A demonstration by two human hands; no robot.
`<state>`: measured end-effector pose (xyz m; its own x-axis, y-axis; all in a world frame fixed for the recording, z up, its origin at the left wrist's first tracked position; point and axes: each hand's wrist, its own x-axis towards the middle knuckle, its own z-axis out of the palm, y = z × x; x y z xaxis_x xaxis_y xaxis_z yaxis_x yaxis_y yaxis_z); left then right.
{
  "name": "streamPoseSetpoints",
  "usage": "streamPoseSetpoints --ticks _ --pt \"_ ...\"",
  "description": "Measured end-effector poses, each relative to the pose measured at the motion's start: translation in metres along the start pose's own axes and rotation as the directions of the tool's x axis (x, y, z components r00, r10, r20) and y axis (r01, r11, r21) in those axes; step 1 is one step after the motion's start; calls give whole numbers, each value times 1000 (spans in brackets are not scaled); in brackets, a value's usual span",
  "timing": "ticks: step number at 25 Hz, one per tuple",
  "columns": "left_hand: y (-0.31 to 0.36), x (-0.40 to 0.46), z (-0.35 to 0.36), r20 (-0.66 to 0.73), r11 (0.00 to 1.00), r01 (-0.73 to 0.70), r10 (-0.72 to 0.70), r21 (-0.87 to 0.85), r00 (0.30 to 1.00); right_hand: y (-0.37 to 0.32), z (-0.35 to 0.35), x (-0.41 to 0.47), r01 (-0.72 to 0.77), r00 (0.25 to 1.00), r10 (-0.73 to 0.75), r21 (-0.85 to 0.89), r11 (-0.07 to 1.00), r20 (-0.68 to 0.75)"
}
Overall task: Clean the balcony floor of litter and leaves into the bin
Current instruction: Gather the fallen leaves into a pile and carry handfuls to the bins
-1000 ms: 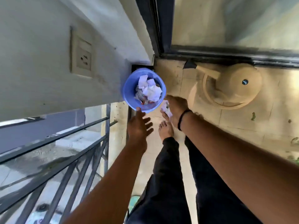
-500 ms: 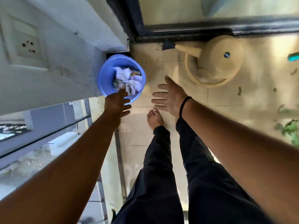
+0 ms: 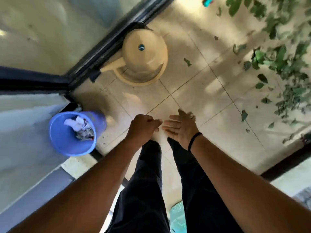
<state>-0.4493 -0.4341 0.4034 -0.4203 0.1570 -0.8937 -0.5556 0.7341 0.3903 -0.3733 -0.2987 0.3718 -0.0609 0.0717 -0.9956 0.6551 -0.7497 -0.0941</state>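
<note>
Neither grip holds anything. The left hand (image 3: 143,126) is loosely curled, knuckles up, fingers drawn together over bare tile. The right hand (image 3: 180,126) lies flat and spread, palm up, with a black band (image 3: 193,140) at the wrist. The 2 hands nearly touch at the fingertips above the person's dark trouser legs (image 3: 146,190). The blue bin (image 3: 67,140) stands in the floor's corner by the wall, well to the left of the left hand, crumpled paper (image 3: 75,123) inside it. A cream lidded vessel (image 3: 144,56) sits against the dark door track. Green leaves (image 3: 277,64) lie scattered across the floor (image 3: 210,98) toward its far right edge, well apart from both hands.
</note>
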Motion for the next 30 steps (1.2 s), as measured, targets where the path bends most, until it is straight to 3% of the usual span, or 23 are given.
streamPoseSetpoints --ticks 2,5,9,11,16,19,21,23,25,27,30 --pt "33 14 33 85 976 -67 50 208 995 -13 -41 3 -46 999 47 35 998 -15" --pt "86 48 80 147 932 -94 44 351 988 -54 -95 19 -12 1000 12 -39 999 -14" --pt "141 139 139 223 786 -277 180 553 958 -115 -146 78 219 972 -233 -217 951 -39" --pt "158 197 167 229 735 -284 177 616 957 -138 -167 120 293 942 -331 -343 892 -57" --pt "140 368 223 87 675 -167 152 719 985 -157 -223 266 366 874 -486 -657 659 -1" --pt "111 448 239 39 466 -171 279 868 959 -162 -238 364 321 831 -547 -890 323 101" --pt "114 488 248 129 334 -276 402 901 906 -177 -230 420 268 799 -591 -947 177 115" --pt "143 522 260 264 181 -407 519 895 813 -194 -209 455 209 732 -681 -947 246 -15" --pt "181 538 271 374 75 -484 537 872 756 -208 -182 470 174 614 -741 -870 462 -271" --pt "201 546 274 478 -23 -537 488 843 730 -218 -162 479 147 521 -690 -743 652 -502" --pt "222 551 270 570 -85 -582 358 809 739 -225 -155 483 164 462 -659 -673 721 -594"
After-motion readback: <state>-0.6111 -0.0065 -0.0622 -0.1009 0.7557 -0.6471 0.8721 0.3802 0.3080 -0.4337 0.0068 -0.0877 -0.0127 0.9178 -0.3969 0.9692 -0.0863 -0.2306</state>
